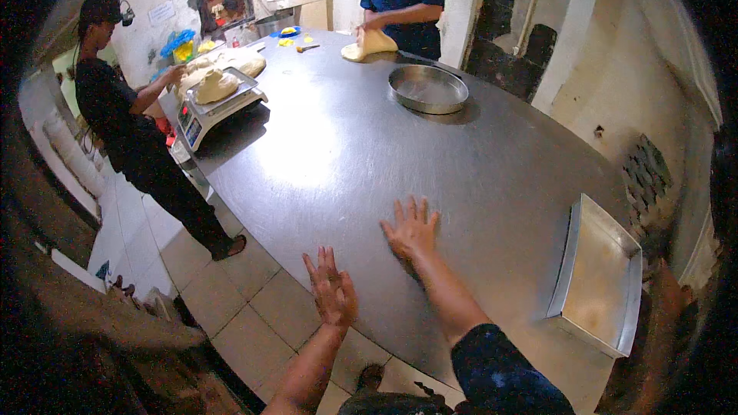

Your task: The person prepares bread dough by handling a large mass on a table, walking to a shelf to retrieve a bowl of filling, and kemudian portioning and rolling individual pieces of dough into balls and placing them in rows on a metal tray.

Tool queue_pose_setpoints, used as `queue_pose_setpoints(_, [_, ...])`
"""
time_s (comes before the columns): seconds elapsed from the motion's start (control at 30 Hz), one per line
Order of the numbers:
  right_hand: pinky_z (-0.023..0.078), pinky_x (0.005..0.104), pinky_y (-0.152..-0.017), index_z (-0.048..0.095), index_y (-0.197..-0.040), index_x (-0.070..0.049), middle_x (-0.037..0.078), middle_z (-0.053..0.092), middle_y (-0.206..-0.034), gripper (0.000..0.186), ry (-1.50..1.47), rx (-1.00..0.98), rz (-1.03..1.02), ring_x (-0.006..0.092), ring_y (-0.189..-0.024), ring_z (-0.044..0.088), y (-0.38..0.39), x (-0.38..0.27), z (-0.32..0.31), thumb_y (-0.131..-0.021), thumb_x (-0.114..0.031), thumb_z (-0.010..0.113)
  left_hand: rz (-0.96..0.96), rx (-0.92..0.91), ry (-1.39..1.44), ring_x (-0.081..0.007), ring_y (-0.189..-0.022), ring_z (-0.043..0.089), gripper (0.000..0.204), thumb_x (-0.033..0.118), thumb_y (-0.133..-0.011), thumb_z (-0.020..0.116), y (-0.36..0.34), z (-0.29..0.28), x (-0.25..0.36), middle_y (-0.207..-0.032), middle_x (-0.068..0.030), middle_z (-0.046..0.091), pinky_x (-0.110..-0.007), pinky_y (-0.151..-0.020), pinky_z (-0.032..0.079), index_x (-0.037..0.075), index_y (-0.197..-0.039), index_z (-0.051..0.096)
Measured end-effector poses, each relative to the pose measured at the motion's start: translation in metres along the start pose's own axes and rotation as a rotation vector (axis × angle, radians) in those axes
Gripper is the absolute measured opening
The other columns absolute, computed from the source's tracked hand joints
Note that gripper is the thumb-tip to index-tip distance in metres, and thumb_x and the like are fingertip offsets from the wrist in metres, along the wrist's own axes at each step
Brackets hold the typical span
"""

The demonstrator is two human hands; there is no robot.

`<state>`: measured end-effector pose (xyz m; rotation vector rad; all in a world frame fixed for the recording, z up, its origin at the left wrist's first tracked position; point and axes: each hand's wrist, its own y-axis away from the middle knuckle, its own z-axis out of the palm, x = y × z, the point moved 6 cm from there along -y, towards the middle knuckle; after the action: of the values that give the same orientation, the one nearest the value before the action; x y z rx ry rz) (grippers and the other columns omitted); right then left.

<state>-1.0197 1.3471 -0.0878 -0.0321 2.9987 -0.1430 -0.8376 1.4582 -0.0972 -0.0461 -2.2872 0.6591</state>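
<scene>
At our grey metal tabletop [461, 161] | right hand [413, 237] splayed, empty, nearer its middle | left hand [333, 296] loosely spread, empty, by edge

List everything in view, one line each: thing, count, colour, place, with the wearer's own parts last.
Metal table: 1, grey, centre
Round pan: 1, silver, table's far part
Rectangular pan: 1, silver, table's right edge
Weighing scale: 1, white, table's far left
Dough lump: 1, cream, on scale
Larger dough: count unclear, cream, behind scale
Handled dough: 1, cream, far edge
Co-workers: 2, dark clothes, left and far side
Floor tiles: many, beige, lower left
Right sleeve: 1, dark blue, bottom
Left grip: 1, bare, near table edge
Right grip: 1, bare, over tabletop
</scene>
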Motion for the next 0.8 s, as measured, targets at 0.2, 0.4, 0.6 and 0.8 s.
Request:
queue_pose_setpoints(0.2, [0.007, 0.0592, -0.108, 0.027, -0.143, -0.017, 0.011, 0.016, -0.151, 0.068, -0.027, -0.092, -0.453, 0.0360, -0.139, 0.009, 0.072, -0.083, 0.031, -0.088, -0.056, 0.037, -0.043, 0.020, 0.005, -0.0407, -0.138, 0.010, 0.046, 0.022, -0.095, 0.034, -0.002, 0.000, -0.005, -0.142, -0.0179, 0.033, -0.052, -0.107, 0.023, 0.009, -0.139, 0.034])
queue_pose_setpoints(0.4, [0.009, 0.0560, -0.109, 0.023, -0.143, -0.010, 0.008, 0.018, -0.151, 0.069, -0.105, -0.124, -0.564, 0.0315, -0.139, 0.012, 0.186, -0.034, 0.016, -0.090, -0.052, 0.039, 0.087, 0.002, -0.122, -0.0381, -0.138, 0.010, 0.045, 0.022, -0.096, 0.038, -0.006, 0.019, -0.043, -0.143, -0.0178, 0.032, -0.050, -0.108, 0.021, 0.005, -0.137, 0.035])
queue_pose_setpoints(0.6, [0.010, 0.0521, -0.111, 0.020, -0.144, -0.010, 0.009, 0.017, -0.151, 0.071, -0.140, -0.161, -0.277, 0.0316, -0.139, 0.013, 0.302, 0.087, -0.022, -0.090, -0.051, 0.040, 0.106, 0.010, -0.088, -0.0390, -0.138, 0.007, 0.044, 0.027, -0.098, 0.036, -0.007, 0.042, -0.089, -0.146, -0.0179, 0.027, -0.050, -0.111, 0.015, 0.005, -0.137, 0.036])
queue_pose_setpoints(0.8, [0.018, 0.0504, -0.108, 0.028, -0.140, -0.008, 0.014, 0.031, -0.144, 0.066, -0.100, -0.084, 0.259, 0.0330, -0.134, 0.026, 0.445, 0.246, -0.078, -0.089, -0.044, 0.046, 0.531, 0.101, -0.593, -0.0377, -0.138, 0.007, 0.044, 0.025, -0.096, 0.042, -0.001, 0.025, -0.004, -0.147, -0.0153, 0.023, -0.055, -0.108, 0.021, 0.009, -0.137, 0.037])
